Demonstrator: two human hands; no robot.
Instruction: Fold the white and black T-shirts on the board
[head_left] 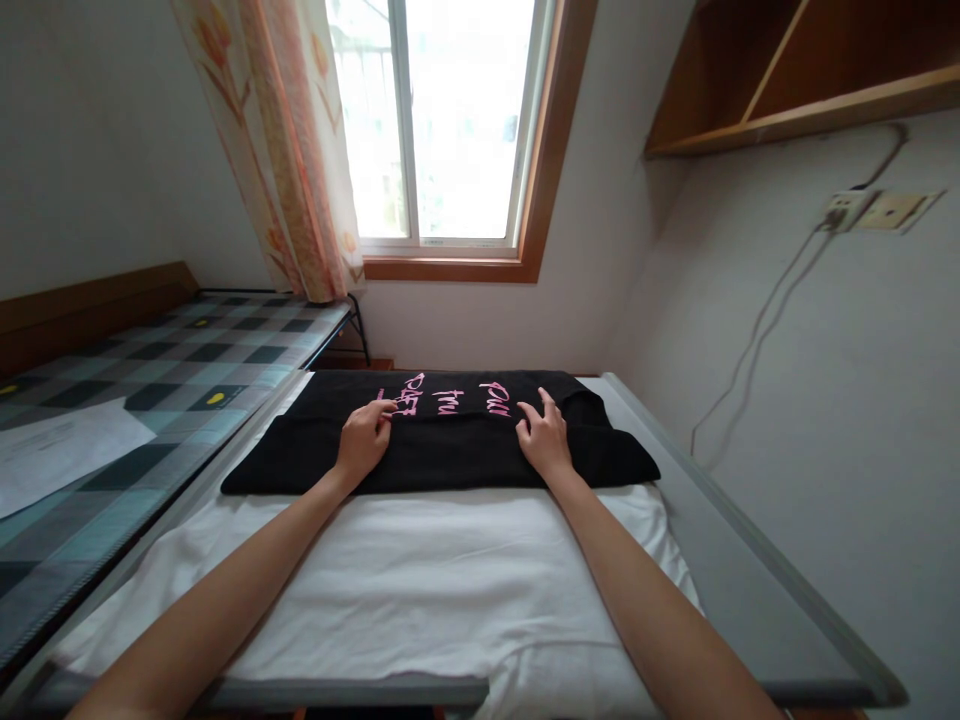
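Note:
A black T-shirt (450, 455) with pink lettering lies folded over on itself across the far part of the table. The near layer's edge runs crosswise just below the letters. My left hand (365, 437) rests at this edge, its fingers bent together and closed on the black cloth. On the right side of the lettering, my right hand (546, 435) touches the same fold with thumb and fingers apart. Beneath the T-shirt spreads a white cloth garment (450, 580), slightly wrinkled, with one part hanging over the table's near edge.
The grey table (750, 600) stands beside a bed with a checked mattress (187, 350). A paper sheet (67, 450) lies on the mattress. Ahead are a window (465, 130) and a flowered curtain (292, 150). A wall shelf (810, 105) and a plugged-in cable (757, 330) are at right.

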